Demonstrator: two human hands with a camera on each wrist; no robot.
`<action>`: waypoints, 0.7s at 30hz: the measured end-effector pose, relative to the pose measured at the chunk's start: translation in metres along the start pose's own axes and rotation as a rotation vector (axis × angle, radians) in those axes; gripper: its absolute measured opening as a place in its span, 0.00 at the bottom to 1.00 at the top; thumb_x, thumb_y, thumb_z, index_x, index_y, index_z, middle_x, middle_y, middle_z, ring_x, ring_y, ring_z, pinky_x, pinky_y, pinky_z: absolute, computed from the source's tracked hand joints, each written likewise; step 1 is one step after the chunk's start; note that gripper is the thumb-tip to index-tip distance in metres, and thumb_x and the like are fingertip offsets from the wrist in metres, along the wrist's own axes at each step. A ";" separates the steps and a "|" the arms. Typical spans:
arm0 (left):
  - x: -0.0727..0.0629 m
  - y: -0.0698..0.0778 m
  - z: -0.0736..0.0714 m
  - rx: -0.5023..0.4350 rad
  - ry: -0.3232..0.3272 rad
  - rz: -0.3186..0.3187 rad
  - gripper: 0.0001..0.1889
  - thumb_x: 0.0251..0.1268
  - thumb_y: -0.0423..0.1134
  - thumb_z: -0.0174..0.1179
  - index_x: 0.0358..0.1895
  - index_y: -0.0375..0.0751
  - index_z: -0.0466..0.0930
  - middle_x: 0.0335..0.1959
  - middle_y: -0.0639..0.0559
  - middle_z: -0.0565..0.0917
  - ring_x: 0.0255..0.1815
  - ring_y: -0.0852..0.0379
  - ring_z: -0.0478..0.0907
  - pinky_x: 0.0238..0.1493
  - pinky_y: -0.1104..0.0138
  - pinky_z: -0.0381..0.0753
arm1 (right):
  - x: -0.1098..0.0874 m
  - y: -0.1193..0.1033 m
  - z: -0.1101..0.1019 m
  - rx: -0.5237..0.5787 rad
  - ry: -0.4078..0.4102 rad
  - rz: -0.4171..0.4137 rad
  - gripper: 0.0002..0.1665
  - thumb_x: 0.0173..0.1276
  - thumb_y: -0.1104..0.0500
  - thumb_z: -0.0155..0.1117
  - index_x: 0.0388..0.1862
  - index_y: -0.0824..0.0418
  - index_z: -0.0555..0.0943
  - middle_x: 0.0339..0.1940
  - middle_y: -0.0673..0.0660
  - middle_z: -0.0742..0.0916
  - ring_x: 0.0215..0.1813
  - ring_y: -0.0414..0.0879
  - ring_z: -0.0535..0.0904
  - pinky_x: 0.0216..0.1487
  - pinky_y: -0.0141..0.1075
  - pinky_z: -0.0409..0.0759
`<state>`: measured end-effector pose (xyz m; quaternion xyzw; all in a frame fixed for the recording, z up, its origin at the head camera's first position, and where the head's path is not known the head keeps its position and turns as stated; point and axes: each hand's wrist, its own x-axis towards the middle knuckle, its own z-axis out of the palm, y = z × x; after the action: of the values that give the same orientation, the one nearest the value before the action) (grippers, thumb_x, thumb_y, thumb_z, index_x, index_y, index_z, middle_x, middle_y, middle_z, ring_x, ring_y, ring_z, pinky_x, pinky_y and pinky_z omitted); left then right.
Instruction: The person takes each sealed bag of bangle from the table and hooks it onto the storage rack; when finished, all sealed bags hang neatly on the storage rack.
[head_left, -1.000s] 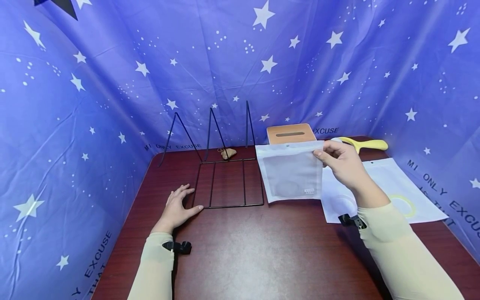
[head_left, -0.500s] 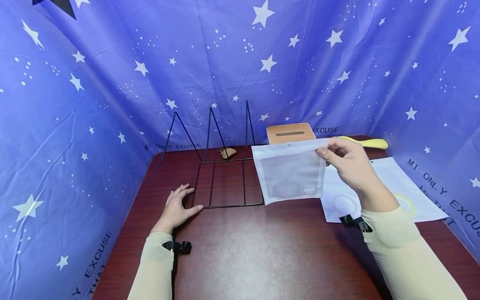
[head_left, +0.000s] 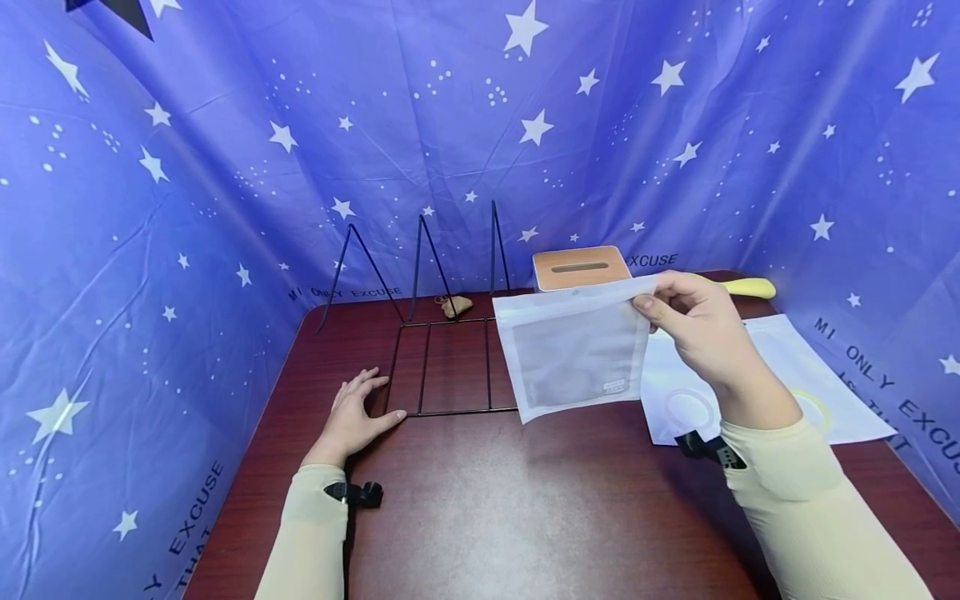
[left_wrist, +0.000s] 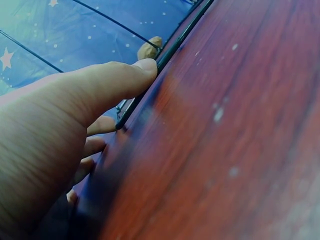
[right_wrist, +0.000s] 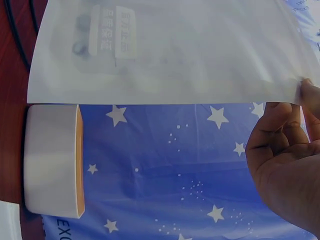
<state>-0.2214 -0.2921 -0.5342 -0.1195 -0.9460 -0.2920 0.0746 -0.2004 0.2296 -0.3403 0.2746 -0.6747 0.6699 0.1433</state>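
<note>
In the head view my right hand [head_left: 697, 329] pinches the top right corner of a white frosted zip bag [head_left: 573, 350] between thumb and fingers. The bag hangs in the air, overlapping the right side of a black wire rack [head_left: 450, 413]. A small label shows near its lower right corner, and the right wrist view shows the same bag [right_wrist: 175, 50] from close by. My left hand [head_left: 352, 421] rests at the rack's front left corner with spread fingers. In the left wrist view its thumb [left_wrist: 120, 80] touches the front wire.
Behind the bag stands a white tissue box [head_left: 581, 257] with a wooden lid. More white bags [head_left: 780, 358] lie at right, near a yellow handle [head_left: 750, 288] partly hidden by my right hand. A tan lump [head_left: 456, 307] sits behind the rack. Starry curtains surround the table [head_left: 480, 508].
My right hand first shifts slightly right, then the bag swings left and tilts, its lower left corner dropping toward me and covering more of the rack. The left hand stays put.
</note>
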 end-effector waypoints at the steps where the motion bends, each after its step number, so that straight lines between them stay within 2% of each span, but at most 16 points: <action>1: 0.000 0.000 0.000 0.000 0.000 0.000 0.41 0.56 0.54 0.79 0.70 0.36 0.77 0.78 0.36 0.68 0.82 0.34 0.55 0.79 0.36 0.44 | 0.001 -0.001 0.002 0.007 -0.005 -0.005 0.05 0.73 0.77 0.62 0.41 0.74 0.85 0.27 0.52 0.85 0.26 0.44 0.75 0.30 0.28 0.77; 6: -0.001 0.000 0.000 -0.011 0.001 0.003 0.41 0.56 0.54 0.79 0.70 0.36 0.77 0.78 0.37 0.68 0.82 0.35 0.55 0.79 0.36 0.44 | 0.004 -0.005 0.010 0.000 -0.008 -0.018 0.06 0.71 0.79 0.62 0.40 0.75 0.85 0.27 0.54 0.86 0.25 0.46 0.74 0.29 0.29 0.76; 10: -0.001 -0.001 -0.001 -0.024 -0.002 0.003 0.40 0.57 0.54 0.79 0.69 0.36 0.78 0.78 0.37 0.68 0.82 0.36 0.56 0.79 0.37 0.44 | 0.006 -0.005 0.017 -0.033 0.022 -0.003 0.06 0.71 0.79 0.62 0.40 0.75 0.85 0.26 0.55 0.86 0.24 0.46 0.74 0.28 0.30 0.75; 14: -0.001 -0.001 -0.004 -0.055 -0.013 -0.009 0.40 0.58 0.54 0.79 0.70 0.36 0.77 0.77 0.36 0.68 0.81 0.36 0.57 0.80 0.38 0.44 | 0.007 -0.004 0.022 -0.062 0.019 0.011 0.06 0.72 0.78 0.62 0.40 0.74 0.85 0.26 0.55 0.85 0.24 0.45 0.74 0.28 0.30 0.75; 17: -0.002 -0.001 -0.008 -0.093 -0.001 -0.028 0.39 0.60 0.54 0.77 0.70 0.37 0.77 0.77 0.36 0.68 0.79 0.36 0.60 0.78 0.39 0.53 | 0.009 -0.002 0.027 -0.083 0.007 0.012 0.05 0.72 0.77 0.62 0.40 0.74 0.85 0.25 0.54 0.84 0.24 0.45 0.74 0.28 0.30 0.75; 21: -0.002 0.001 -0.017 -0.141 0.073 -0.013 0.35 0.63 0.51 0.76 0.69 0.37 0.78 0.74 0.39 0.72 0.76 0.38 0.66 0.73 0.41 0.65 | 0.011 0.001 0.034 -0.109 0.007 0.013 0.05 0.72 0.77 0.63 0.40 0.73 0.85 0.24 0.52 0.83 0.24 0.44 0.74 0.27 0.31 0.74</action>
<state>-0.2182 -0.3015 -0.5199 -0.1079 -0.9205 -0.3624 0.0985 -0.2043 0.1946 -0.3370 0.2597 -0.7114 0.6342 0.1559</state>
